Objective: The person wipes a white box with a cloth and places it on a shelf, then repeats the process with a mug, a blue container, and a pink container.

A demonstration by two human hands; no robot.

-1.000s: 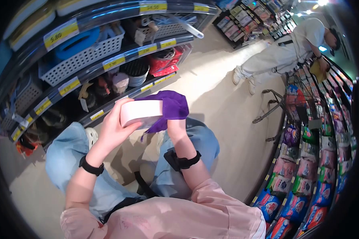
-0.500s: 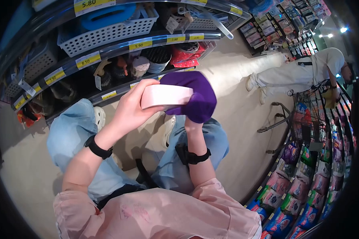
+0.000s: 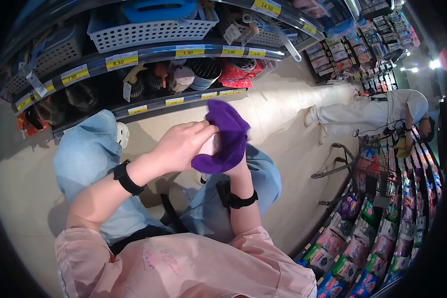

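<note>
My left hand [image 3: 184, 144] has its fingers wrapped round a pale pink object [image 3: 211, 145], only part of which shows. A purple cloth [image 3: 228, 136] lies against that object and partly covers it. Under the cloth is my right hand [image 3: 239, 168]; only its lower edge and the wrist show, and its fingers are hidden. Both hands are close together above my knees, in front of the lower shelf.
Shelves with price labels [image 3: 121, 60] stand ahead, holding a white perforated basket [image 3: 154, 36] and brushes. At right, another person [image 3: 352, 111] bends beside a wire cart [image 3: 377, 166]. Packaged goods [image 3: 355, 248] line a shelf at lower right.
The pale pink object has been turned and now shows much less, with the purple cloth drawn over part of it. My left hand has moved lower, and the view has shifted slightly.
</note>
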